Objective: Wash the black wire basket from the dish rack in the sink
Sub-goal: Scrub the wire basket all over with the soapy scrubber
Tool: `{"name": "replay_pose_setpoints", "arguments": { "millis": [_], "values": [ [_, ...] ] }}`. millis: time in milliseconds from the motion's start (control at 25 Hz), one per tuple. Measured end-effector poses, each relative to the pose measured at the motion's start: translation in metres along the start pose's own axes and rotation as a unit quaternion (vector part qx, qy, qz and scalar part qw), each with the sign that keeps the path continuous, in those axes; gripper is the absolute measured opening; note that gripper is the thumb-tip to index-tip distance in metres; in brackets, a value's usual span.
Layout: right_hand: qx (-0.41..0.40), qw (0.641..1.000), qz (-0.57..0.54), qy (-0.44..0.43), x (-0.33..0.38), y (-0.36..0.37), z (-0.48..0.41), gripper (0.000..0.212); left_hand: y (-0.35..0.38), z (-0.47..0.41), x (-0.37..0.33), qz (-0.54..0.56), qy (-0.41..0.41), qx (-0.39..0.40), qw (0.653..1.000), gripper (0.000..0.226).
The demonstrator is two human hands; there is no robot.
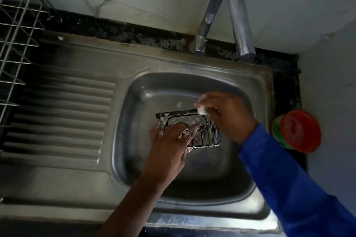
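Steel sink fills the counter, tap showing no water, dish rack at far left, red-lidded tub at right. Over the basin sits the black wire basket, streaked with suds. The left hand grips its near-left side, fingers curled on the wires. The right hand pinches a white foamy lump at its far-right corner. Soaping looks well along; rinsing seems still to do.

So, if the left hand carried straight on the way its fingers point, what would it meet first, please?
The left hand holds the black wire basket; past its wires it would probably meet the right hand pinching a foamy lump at the far corner, though depth is unclear.
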State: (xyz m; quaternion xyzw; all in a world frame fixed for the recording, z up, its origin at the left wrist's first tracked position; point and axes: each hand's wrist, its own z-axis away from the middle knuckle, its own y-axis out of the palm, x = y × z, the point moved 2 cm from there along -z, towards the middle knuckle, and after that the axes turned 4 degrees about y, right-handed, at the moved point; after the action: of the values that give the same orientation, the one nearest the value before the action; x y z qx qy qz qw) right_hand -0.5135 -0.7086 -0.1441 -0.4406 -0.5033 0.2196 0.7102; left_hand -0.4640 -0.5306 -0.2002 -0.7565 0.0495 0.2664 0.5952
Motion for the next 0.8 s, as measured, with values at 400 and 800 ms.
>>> {"name": "replay_pose_setpoints", "arguments": {
  "millis": [400,800],
  "values": [
    [0.139,0.987,-0.008,-0.083,0.006,-0.005,-0.017,0.025,-0.005,0.007,0.0,0.016,0.045,-0.02,0.999,0.087],
    [0.027,0.992,-0.123,0.013,0.009,0.01,-0.012,0.017,-0.011,0.02,0.02,0.099,-0.065,-0.008,0.993,0.078]
  ]
}}
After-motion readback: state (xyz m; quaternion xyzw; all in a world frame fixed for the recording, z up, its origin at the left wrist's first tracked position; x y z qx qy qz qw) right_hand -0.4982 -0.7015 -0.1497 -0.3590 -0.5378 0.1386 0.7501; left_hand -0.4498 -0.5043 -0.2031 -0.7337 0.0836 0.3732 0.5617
